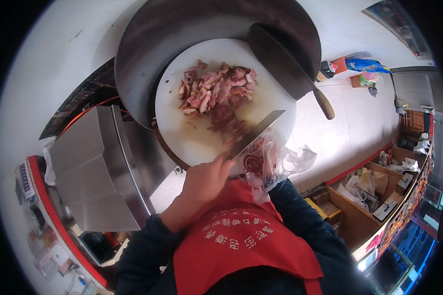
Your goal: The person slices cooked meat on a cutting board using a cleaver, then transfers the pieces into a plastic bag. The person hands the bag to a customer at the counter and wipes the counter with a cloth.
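Observation:
My left hand point(208, 180) grips the handle end of a knife point(258, 132), its blade slanting up to the right over the near side of a round white chopping board point(173, 136). Chopped cooked meat point(214, 92) lies heaped on the board, with darker pieces nearer the blade. My right hand point(264, 160) is covered by a clear printed plastic bag beside the blade; its fingers cannot be made out. A large dark cleaver point(277, 59) with a wooden handle rests at the board's upper right edge.
A curved metal guard point(140, 73) rises around the board's far side. On the left stands a stainless steel cabinet point(85, 169). Wooden compartments point(354, 225) with plastic bags are at the right, and a dark-capped bottle point(326, 70) and packets stand by the wall.

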A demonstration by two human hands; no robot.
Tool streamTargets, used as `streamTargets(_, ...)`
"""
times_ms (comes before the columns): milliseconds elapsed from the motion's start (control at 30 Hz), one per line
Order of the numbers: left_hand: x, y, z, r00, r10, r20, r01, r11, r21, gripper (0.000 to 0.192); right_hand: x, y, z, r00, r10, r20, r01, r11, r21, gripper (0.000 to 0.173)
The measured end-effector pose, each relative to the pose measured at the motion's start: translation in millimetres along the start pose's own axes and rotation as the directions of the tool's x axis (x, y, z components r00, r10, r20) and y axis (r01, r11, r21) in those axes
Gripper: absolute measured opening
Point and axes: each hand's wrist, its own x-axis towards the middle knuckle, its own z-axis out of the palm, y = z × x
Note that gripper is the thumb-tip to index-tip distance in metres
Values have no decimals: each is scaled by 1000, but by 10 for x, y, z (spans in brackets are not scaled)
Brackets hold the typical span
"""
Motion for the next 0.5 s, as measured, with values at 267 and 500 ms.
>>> streamTargets(267,122,41,-2,999,-27,37,29,998,-49,33,-12,-233,202,994,-64,-84,44,975,-219,49)
streamTargets(500,214,46,229,997,-66,-37,65,998,-23,29,10,-245,241,992,-125,-10,120,973,-195,42)
